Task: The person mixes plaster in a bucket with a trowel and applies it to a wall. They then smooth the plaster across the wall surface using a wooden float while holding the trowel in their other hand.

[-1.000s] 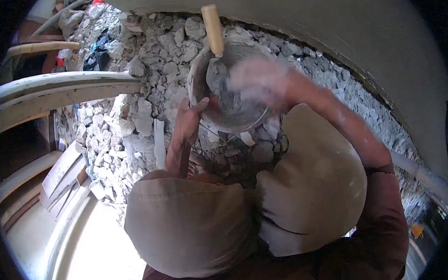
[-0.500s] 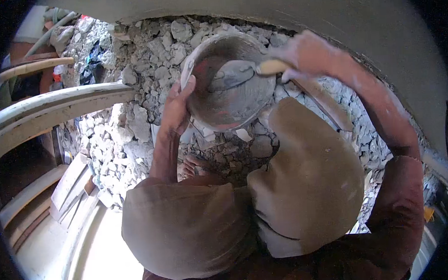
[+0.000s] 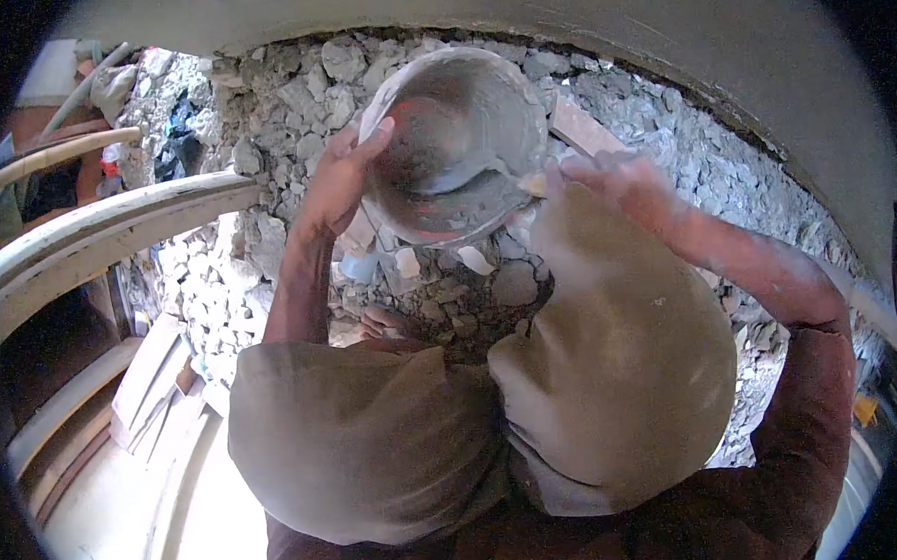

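Note:
A mortar-smeared bucket (image 3: 505,82) leans with its mouth toward me on the rubble. My left hand (image 3: 339,180) is closed on its left rim, thumb over the edge. Inside, grey mortar (image 3: 456,215) lies along the lower wall, and reddish patches show on the bottom. My right hand (image 3: 619,182), slightly blurred, is wrapped round the light wooden handle of a trowel (image 3: 461,175). The trowel's blade reaches into the bucket, tilted nearly edge-on and coated with mortar. My right knee (image 3: 610,303) hides part of the ground below that hand.
Broken rubble (image 3: 290,97) covers the ground around the bucket. A grey wall (image 3: 637,12) curves along the top and right. A flat wooden piece (image 3: 580,126) lies right of the bucket. Pale curved frames (image 3: 116,219) stand at the left, with boards (image 3: 153,378) below them.
My right hand has come down toward my knee with the trowel, whose blade has turned from flat to nearly edge-on. The bucket is tipped more toward me, still in my left hand.

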